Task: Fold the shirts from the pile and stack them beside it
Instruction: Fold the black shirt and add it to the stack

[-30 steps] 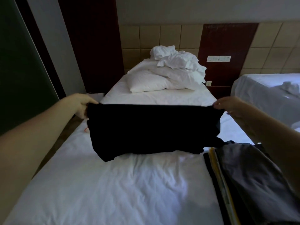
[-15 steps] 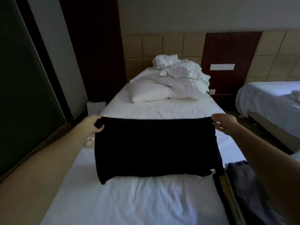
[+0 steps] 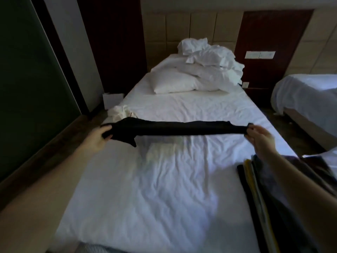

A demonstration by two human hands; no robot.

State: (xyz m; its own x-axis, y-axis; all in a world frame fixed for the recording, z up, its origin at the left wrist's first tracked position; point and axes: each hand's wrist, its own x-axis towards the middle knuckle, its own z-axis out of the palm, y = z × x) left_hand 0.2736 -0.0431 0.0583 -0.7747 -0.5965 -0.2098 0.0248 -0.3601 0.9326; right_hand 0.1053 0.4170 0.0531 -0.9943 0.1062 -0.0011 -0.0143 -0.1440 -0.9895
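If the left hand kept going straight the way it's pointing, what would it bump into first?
Probably the crumpled pale cloth at the left edge of the bed, just beyond the left hand, which grips the black shirt. Depth is unclear, so the hand might pass above it.

We look down the length of a narrow single bed with a wrinkled white sheet [image 3: 182, 110]. At its head lie plump white pillows [image 3: 173, 83] with a crumpled white duvet [image 3: 213, 59] heaped on them. Behind them the wall is clad in beige square padded panels [image 3: 191, 28], flanked by dark red-brown wooden panels [image 3: 269, 33]; the right one carries a white double switch plate [image 3: 259, 54]. To our left stand a dark green wall panel [image 3: 27, 79] and a pale grey pillar [image 3: 73, 52], with a small white box [image 3: 112, 100] on the floor beside the bed. On the right, across a strip of dark floor [image 3: 291, 132], we see a second white-covered bed [image 3: 306, 92]. The light is dim.
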